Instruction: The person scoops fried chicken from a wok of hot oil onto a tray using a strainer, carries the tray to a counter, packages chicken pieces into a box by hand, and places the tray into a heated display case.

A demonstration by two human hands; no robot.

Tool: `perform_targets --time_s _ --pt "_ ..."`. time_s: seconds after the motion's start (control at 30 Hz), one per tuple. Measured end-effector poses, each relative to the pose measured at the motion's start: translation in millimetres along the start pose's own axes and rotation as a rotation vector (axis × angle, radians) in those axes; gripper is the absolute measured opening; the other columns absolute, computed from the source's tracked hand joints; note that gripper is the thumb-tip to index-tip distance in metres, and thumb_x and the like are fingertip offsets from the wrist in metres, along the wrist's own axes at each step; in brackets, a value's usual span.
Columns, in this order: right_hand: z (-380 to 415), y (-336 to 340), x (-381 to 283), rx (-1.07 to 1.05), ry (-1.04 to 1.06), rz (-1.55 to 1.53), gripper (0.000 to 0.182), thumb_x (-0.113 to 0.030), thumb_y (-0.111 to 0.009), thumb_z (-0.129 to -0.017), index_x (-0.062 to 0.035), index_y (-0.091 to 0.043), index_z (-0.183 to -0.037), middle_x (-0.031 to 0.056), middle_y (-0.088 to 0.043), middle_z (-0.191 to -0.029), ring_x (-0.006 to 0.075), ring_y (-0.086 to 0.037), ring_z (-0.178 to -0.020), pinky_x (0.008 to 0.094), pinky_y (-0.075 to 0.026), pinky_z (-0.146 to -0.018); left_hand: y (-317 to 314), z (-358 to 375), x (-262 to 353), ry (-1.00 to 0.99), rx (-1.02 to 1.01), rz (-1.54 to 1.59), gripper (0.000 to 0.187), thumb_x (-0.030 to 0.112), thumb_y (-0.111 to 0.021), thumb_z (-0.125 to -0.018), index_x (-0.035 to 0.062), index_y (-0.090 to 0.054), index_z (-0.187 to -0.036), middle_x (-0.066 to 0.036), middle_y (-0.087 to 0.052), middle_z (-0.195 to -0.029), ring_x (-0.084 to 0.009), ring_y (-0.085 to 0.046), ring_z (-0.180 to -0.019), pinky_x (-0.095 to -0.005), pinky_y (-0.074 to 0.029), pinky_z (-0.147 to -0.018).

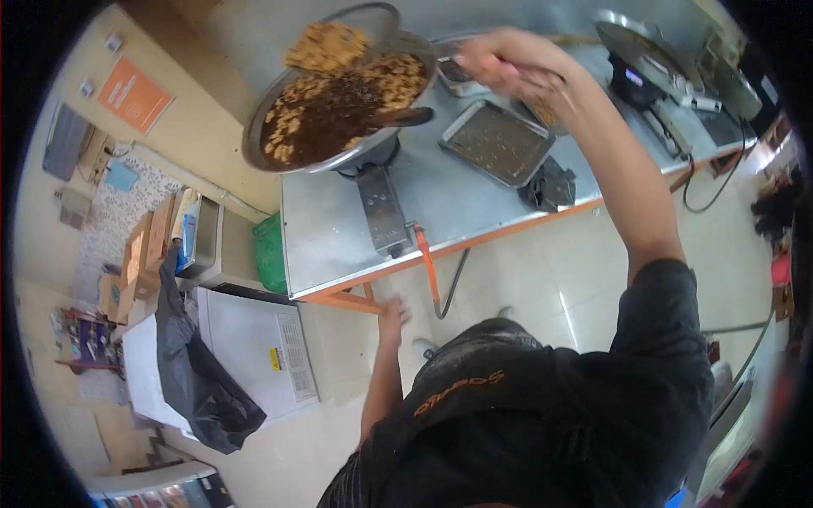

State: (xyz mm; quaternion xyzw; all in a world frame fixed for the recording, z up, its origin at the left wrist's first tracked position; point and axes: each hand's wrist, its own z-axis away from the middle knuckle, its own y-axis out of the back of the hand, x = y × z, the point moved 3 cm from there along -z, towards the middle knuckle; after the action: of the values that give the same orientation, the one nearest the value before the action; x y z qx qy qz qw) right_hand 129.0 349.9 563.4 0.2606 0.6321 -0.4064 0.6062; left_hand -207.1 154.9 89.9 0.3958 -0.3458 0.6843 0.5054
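Observation:
My right hand (508,66) is closed beyond the tray, apparently round the handle of a skimmer. The skimmer's bowl holds a heap of golden-brown fried pieces (329,46) above the far side of a large wok (318,166). Dark bubbling oil (339,106) fills the wok, with many small browned pieces floating in it. A dark handle (406,117) juts over the wok's near right rim. Hanging low by the table's front edge, my left hand (393,320) is slightly blurred, fingers apart and holding nothing.
The wok sits on a gas burner (381,207) with an orange hose (426,262). A metal tray (497,142) and black plastic (550,184) lie on the steel table (326,245). Another pan (648,55) stands right. A white freezer (246,347) is at left.

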Motion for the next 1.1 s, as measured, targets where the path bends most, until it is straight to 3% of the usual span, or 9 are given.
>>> perform_targets --time_s 0.1,0.17,0.23,0.3,0.4,0.53,0.6,0.9,1.1 --pt "-24.4 33.9 -5.5 -0.233 -0.096 -0.221 0.02 -0.006 -0.041 -0.09 -0.004 -0.046 -0.072 -0.0034 -0.042 -0.048 0.0049 -0.037 -0.033 0.0205 -0.028 -0.028 -53.4 -48.7 57.4 0.115 -0.144 0.148 0.051 0.047 -0.052 -0.091 -0.0008 -0.052 -0.108 -0.01 -0.058 -0.1 -0.0194 -0.058 -0.084 -0.0341 -0.051 -0.075" --pt "-36.9 45.2 -10.1 -0.294 -0.151 -0.304 0.022 -0.007 -0.039 -0.093 -0.0059 -0.042 -0.072 -0.0036 -0.042 -0.053 0.0027 -0.035 -0.036 0.0176 -0.024 -0.029 -68.5 -66.2 73.7 0.21 -0.117 0.275 0.054 0.051 -0.053 -0.088 -0.001 -0.052 -0.105 -0.01 -0.058 -0.096 -0.0197 -0.057 -0.082 -0.0334 -0.051 -0.076" --pt "-42.5 52.8 -5.1 -0.393 -0.123 -0.222 0.026 0.0 -0.032 -0.085 -0.0092 -0.039 -0.061 -0.0035 -0.038 -0.049 0.0035 -0.031 -0.035 0.0187 -0.019 -0.03 -75.3 -75.0 76.1 0.259 -0.078 0.369 0.056 0.052 -0.054 -0.085 -0.0009 -0.052 -0.102 -0.009 -0.058 -0.092 -0.0192 -0.057 -0.081 -0.0323 -0.051 -0.076" --pt "-47.5 59.1 8.2 -0.28 -0.046 -0.133 0.014 0.002 -0.045 -0.079 -0.0037 -0.044 -0.066 0.0 -0.039 -0.049 0.0029 -0.028 -0.035 0.0185 -0.018 -0.027 -70.4 -86.4 64.5 0.261 -0.023 0.433 0.055 0.052 -0.056 -0.083 -0.0006 -0.053 -0.099 -0.007 -0.058 -0.088 -0.018 -0.058 -0.079 -0.0307 -0.052 -0.077" --pt "-8.2 72.9 18.1 -0.157 -0.071 -0.181 0.019 -0.002 -0.053 -0.077 -0.0045 -0.048 -0.059 0.0015 -0.044 -0.047 0.0013 -0.03 -0.032 0.0178 -0.021 -0.027 -75.7 -80.9 69.4 0.192 -0.036 0.497 0.048 0.046 -0.057 -0.084 -0.0005 -0.055 -0.096 -0.004 -0.059 -0.082 -0.0139 -0.058 -0.077 -0.0261 -0.053 -0.074" --pt "-15.5 95.9 38.8 -0.209 -0.062 -0.235 0.017 0.006 -0.051 -0.065 -0.0035 -0.047 -0.051 0.0067 -0.045 -0.047 0.0045 -0.028 -0.031 0.0189 -0.016 -0.027 -81.5 -76.3 78.0 0.164 0.005 0.475 0.042 0.04 -0.057 -0.086 0.0012 -0.055 -0.103 -0.006 -0.061 -0.088 -0.0137 -0.061 -0.078 -0.023 -0.056 -0.071" --pt "-9.6 107.4 38.9 -0.23 -0.029 -0.23 0.017 0.006 -0.051 -0.064 -0.0032 -0.047 -0.05 0.0072 -0.046 -0.047 0.0046 -0.029 -0.031 0.0191 -0.016 -0.027 -81.6 -78.0 76.0 0.153 0.095 0.466 0.04 0.037 -0.056 -0.088 0.0022 -0.052 -0.109 -0.007 -0.062 -0.092 -0.0134 -0.062 -0.081 -0.0211 -0.057 -0.069" --pt "-31.9 127.9 38.9 -0.347 0.015 -0.223 0.014 0.004 -0.052 -0.067 -0.0013 -0.051 -0.054 0.0099 -0.05 -0.05 0.0054 -0.033 -0.031 0.0186 -0.019 -0.026 -84.2 -78.1 77.4 0.11 0.084 0.334 0.04 0.035 -0.052 -0.091 0.0009 -0.051 -0.11 -0.007 -0.061 -0.092 -0.0136 -0.061 -0.078 -0.0222 -0.055 -0.065" --pt "-28.6 135.8 43.0 -0.294 0.021 -0.254 0.013 0.005 -0.052 -0.068 0.0003 -0.051 -0.056 0.0109 -0.051 -0.053 0.0058 -0.032 -0.031 0.0184 -0.019 -0.026 -89.9 -75.0 77.7 0.043 0.127 0.278 0.038 0.034 -0.052 -0.092 -0.0001 -0.052 -0.108 -0.007 -0.061 -0.092 -0.0144 -0.06 -0.082 -0.0246 -0.054 -0.071"
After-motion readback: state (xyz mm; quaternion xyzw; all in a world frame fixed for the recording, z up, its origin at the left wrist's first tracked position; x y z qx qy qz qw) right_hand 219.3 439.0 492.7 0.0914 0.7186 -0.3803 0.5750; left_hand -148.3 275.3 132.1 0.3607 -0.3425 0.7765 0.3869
